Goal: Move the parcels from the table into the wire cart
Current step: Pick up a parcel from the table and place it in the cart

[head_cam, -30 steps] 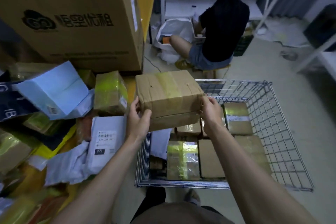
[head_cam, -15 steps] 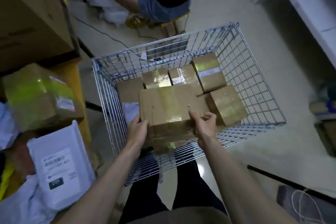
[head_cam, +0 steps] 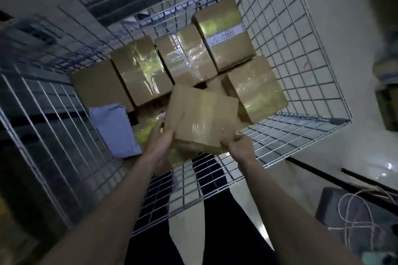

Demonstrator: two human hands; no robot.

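Both hands are clamped on one box (head_cam: 201, 121), a chunky brown cardboard block with a wide band of glossy clear tape across its top. The left hand (head_cam: 158, 143) grips its left edge with fingers curled underneath, and the right hand (head_cam: 238, 146) pinches the near right corner, thumb on top. The box is tilted and sits inside the cart (head_cam: 301, 84), low over the near end, right on top of other stuff; can't tell if it's resting yet. Peeking out under it is a parcel (head_cam: 148, 130) wrapped in shiny yellow-green tape. Just left of that lies a flat, soft grey-white mailer (head_cam: 116, 129), smooth plastic, slightly crumpled. Further back a row of cardboard boxes stands packed side by side: a plain matte one (head_cam: 99, 85) at the left, then a taped one (head_cam: 142, 71) with crinkly reflective tape, then another (head_cam: 186, 56) with a clear wrap, and at the far right a bigger box (head_cam: 224, 32) with a white label strip across it. One more taped box (head_cam: 256, 89) sits near the right wall. The cart itself is thin white wire in a square grid, all straight bars. Off to the lower right on the pale floor is a dark pad (head_cam: 344, 219) with loose white cord (head_cam: 353, 215) looped on it.
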